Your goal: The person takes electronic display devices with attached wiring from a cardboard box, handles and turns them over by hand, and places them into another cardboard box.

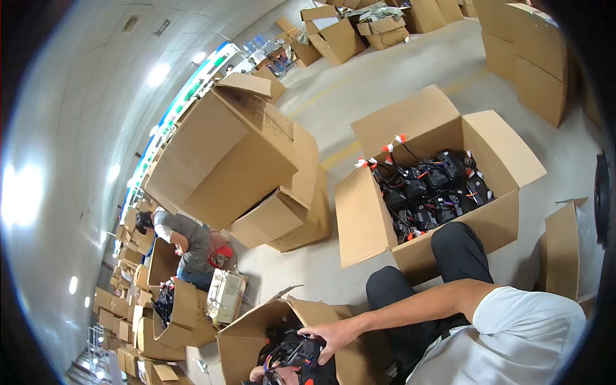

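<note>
The right hand point(333, 335) is gripping a black wired part point(301, 356) inside the small carton point(301, 314). The left hand point(256, 374) – barely showing – is seemingly holding the wires too.

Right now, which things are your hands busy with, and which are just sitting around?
In hand:
- right hand on a black wired part
- left hand, barely visible beside it
- the open box under both hands

Sitting around:
- big box of black wired parts
- tipped empty boxes
- another person's boxes
</note>
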`<state>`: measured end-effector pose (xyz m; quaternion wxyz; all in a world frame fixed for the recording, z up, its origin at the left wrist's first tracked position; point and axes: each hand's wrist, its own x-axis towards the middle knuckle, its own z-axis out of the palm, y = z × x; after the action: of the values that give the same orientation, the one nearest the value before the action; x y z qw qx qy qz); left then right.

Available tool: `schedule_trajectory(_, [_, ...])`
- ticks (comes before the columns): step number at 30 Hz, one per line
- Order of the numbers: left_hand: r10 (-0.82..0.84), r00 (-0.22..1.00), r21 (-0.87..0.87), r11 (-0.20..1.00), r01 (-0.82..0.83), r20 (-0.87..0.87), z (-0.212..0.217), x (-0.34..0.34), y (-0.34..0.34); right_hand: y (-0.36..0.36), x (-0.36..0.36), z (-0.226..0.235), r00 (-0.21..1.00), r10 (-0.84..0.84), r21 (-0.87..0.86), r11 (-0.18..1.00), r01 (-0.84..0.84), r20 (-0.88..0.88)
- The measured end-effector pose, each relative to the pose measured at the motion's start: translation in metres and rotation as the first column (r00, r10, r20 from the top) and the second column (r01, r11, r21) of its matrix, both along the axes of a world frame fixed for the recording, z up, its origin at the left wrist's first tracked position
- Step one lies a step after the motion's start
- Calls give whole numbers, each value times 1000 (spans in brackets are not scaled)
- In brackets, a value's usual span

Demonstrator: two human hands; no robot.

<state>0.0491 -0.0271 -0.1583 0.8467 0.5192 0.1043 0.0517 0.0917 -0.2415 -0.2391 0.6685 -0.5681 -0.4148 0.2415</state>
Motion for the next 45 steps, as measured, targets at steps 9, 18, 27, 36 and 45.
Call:
schedule_trajectory(9, [-544, 738, -228, 721, 655, 400, 23, -6, -6, -82, 23, 54, 856, -507, -43, 857, 513, 102])
schedule_trajectory(18, [-340, 917, -128, 939, 318, -210, 27, 14, -66, -149, 24, 134, 104, -258, 172, 845, 506, 960])
schedule_trajectory(27, [-288, 894, 556, 705, 441, -344, 38, 25, -101, -169, 25, 100, 458, -123, -80, 914, 399, 880])
schedule_trajectory(36, [-280, 947, 824, 565, 29, 160, 41, 14, -147, -182, 32, 90, 731, -224, -10, 954, 301, 644])
schedule_trajectory(45, [-268, 958, 915, 402, 18, 99, 59, 45, -159, -215, 20, 151, 829, 10, -324, 923, 207, 559])
